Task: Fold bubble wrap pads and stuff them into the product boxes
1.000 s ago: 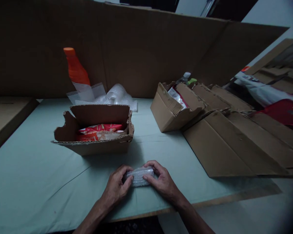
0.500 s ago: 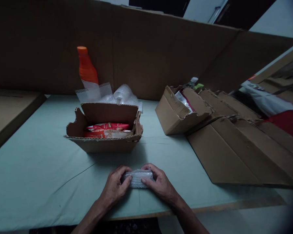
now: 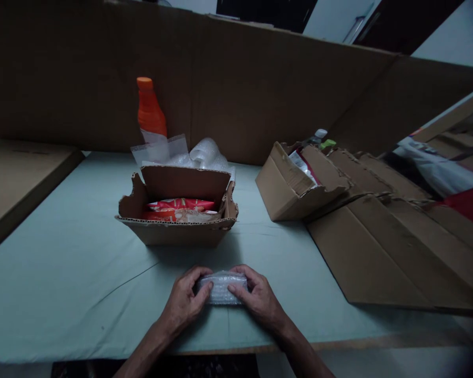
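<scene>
Near the front edge of the cloth-covered table, a small bundle of bubble wrap [image 3: 224,290] is gripped from both sides. My left hand [image 3: 189,294] is closed round its left end, thumb on top. On the right end, my right hand [image 3: 256,295] holds it the same way, fingers behind and thumb pressed on the face. What lies inside the wrap cannot be made out. Just beyond my hands stands an open cardboard box [image 3: 181,234] with red and orange printed packets [image 3: 181,210] in it.
Behind the box are an orange bottle [image 3: 151,113], a clear plastic bag [image 3: 157,151] and loose bubble wrap. Several cardboard boxes [image 3: 382,247] stand on the right, one holding packages [image 3: 303,165]. A flat carton [image 3: 19,178] lies left; a tall cardboard wall [image 3: 236,94] closes the back.
The whole view has shifted slightly, so the boxes and bottle appear a little farther right. Both hands keep their grip on the bubble wrap bundle.
</scene>
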Demonstrator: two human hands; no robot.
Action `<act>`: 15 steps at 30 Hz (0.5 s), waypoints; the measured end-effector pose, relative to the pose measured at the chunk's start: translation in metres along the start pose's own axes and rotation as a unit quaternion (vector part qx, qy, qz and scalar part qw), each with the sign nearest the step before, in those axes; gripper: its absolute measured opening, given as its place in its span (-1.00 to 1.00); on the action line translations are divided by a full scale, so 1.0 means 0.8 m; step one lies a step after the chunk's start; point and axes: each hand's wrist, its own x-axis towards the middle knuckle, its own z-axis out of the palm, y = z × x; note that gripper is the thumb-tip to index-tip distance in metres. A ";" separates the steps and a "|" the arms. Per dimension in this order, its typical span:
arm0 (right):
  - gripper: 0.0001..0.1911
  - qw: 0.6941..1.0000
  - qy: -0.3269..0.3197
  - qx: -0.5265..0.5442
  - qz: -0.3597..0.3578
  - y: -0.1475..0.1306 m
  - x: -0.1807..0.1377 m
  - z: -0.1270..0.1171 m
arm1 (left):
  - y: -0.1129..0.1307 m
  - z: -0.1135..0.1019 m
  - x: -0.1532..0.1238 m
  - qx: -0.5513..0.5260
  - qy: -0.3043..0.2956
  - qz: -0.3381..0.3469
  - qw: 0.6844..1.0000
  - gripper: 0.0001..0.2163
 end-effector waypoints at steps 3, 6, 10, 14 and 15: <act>-0.71 1.000 -0.008 -0.009 -0.009 -0.003 0.000 0.000 | -0.001 -0.001 0.000 -0.001 0.008 -0.003 1.000 -0.79; -0.65 0.999 -0.031 -0.022 -0.022 -0.004 0.000 0.001 | -0.002 -0.004 -0.001 -0.001 0.019 -0.007 1.000 -0.80; -0.69 0.998 -0.038 -0.033 -0.024 -0.008 0.003 0.005 | -0.005 -0.011 -0.002 0.007 0.030 0.005 1.000 -0.81; -0.73 0.998 -0.025 -0.040 -0.032 -0.016 0.007 0.008 | -0.009 -0.027 0.002 0.031 0.064 0.033 0.997 -0.82; -0.73 0.998 -0.023 -0.042 -0.033 -0.018 0.007 0.008 | -0.011 -0.034 0.005 0.039 0.085 0.036 0.995 -0.82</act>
